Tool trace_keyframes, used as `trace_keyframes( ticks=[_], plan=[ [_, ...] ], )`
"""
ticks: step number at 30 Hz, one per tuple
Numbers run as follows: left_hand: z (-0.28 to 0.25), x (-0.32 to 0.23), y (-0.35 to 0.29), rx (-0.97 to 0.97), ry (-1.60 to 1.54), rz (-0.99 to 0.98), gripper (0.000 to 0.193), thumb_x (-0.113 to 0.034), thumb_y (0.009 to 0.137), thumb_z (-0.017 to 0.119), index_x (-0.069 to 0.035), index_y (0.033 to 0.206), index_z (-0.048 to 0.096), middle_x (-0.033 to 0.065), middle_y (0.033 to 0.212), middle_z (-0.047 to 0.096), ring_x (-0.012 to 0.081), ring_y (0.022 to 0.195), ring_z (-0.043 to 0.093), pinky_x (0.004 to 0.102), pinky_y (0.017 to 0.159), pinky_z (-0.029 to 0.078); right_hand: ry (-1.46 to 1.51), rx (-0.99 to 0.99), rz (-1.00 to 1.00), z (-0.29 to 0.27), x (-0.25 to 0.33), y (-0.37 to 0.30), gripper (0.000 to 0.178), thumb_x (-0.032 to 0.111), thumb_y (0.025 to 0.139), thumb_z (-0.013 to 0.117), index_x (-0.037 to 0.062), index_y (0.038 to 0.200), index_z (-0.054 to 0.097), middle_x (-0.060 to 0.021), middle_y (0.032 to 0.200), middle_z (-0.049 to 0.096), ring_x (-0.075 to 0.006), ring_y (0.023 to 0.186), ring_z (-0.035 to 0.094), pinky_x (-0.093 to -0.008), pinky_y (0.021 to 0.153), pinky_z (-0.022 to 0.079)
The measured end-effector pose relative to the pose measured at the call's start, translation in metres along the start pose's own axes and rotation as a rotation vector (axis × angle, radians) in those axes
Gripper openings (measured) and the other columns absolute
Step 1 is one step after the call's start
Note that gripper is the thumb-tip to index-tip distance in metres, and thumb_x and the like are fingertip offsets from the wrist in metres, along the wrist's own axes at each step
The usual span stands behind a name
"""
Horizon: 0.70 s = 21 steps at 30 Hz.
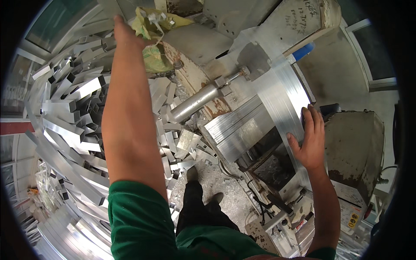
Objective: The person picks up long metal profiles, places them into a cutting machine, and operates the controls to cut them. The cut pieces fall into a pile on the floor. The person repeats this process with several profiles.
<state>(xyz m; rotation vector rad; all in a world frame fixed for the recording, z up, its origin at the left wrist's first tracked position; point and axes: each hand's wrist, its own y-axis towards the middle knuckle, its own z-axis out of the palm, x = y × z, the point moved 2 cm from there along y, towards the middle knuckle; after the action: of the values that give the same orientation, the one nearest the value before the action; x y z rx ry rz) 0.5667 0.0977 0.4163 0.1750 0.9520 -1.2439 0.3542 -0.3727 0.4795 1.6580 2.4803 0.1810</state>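
Note:
My left arm stretches far forward, and my left hand [127, 36] is beside a yellow-green plastic bag [157, 59] at the top. Parts of this hand stick out to both sides, apart, and I see nothing held; most of its fingers are hidden. My right hand [310, 143] lies with fingers spread on the edge of long, shiny aluminium bars [284, 91] on the machine, holding nothing. Shorter ribbed aluminium pieces [237, 128] lie to the left of them. A metal cylinder with a rod [195, 104] points toward the bars.
Many cut rectangular aluminium tubes [69, 125] are heaped on the left. Small offcuts [187, 142] and shavings cover the floor around my feet. A dark opening [269, 162] shows in the machine. At the right stands a worn grey housing [353, 151]; a blue part [302, 52] sits above.

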Motion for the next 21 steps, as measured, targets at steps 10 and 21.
trace_keyframes(
  ticks=[10, 21],
  plan=[
    [-0.188, 0.09, -0.063, -0.441, 0.04, 0.047, 0.051, -0.032, 0.099, 0.054, -0.009, 0.143, 0.043, 0.0082, 0.141, 0.051, 0.0256, 0.125, 0.053, 0.0496, 0.098, 0.046, 0.039, 0.028, 0.045, -0.001, -0.005, 0.001, 0.073, 0.037, 0.081, 0.069, 0.0026, 0.14, 0.044, -0.0253, 0.143, 0.042, -0.0482, 0.129, 0.039, -0.055, 0.108, 0.033],
    [0.074, 0.081, -0.17, 0.842, 1.327, 1.094, 0.045, -0.01, 0.088, 0.066, -0.008, 0.132, 0.057, 0.0129, 0.132, 0.059, 0.0325, 0.124, 0.055, 0.0399, 0.107, 0.042, 0.066, -0.002, 0.021, -0.003, -0.005, 0.002, 0.069, 0.039, 0.083, 0.065, 0.0016, 0.138, 0.045, -0.0261, 0.143, 0.042, -0.048, 0.13, 0.039, -0.0537, 0.109, 0.032]
  ],
)
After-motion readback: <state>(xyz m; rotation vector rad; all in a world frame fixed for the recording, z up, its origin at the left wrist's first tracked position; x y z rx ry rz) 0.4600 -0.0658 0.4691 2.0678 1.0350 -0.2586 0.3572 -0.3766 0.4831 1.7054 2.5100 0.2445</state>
